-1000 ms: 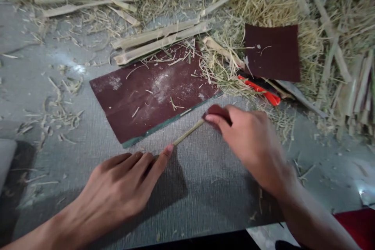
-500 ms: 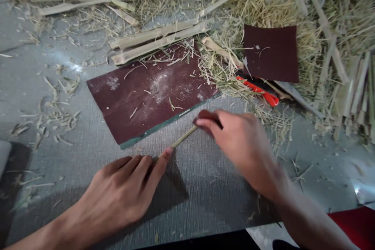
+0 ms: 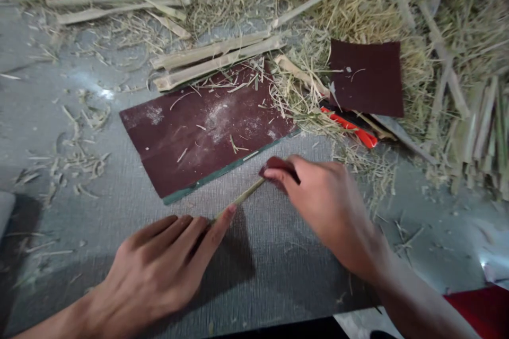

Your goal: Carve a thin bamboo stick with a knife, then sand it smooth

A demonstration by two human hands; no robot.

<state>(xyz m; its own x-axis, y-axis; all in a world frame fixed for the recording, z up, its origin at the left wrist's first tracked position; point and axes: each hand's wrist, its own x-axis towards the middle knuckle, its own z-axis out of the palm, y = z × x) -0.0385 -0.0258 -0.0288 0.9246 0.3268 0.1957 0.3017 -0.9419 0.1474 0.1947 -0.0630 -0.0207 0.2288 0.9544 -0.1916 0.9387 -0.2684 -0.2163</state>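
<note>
A thin pale-green bamboo strip (image 3: 251,189) slants between my two hands, above the grey table. My left hand (image 3: 167,262) is closed on its lower end, thumb stretched along it. In my right hand (image 3: 318,201) a small folded piece of dark red sandpaper (image 3: 274,165) is pinched round the strip's upper part. The strip's ends are hidden by my fingers. Just beyond the hands lies a larger sheet of dark red sandpaper (image 3: 175,137), dusted with pale powder and bits of shaving.
Split bamboo pieces (image 3: 222,61) lie along the sheet's far edge. A square of sandpaper (image 3: 366,79) rests on shavings beside a red-and-black tool (image 3: 356,130), partly covered. Heaped shavings (image 3: 358,5) fill the back right; more strips (image 3: 483,122) lie at the right. The table (image 3: 99,180) has scattered shavings.
My right hand with the folded sandpaper has shifted slightly down and left along the strip. My left hand keeps its hold, nearly still. The whole view has moved a little.
</note>
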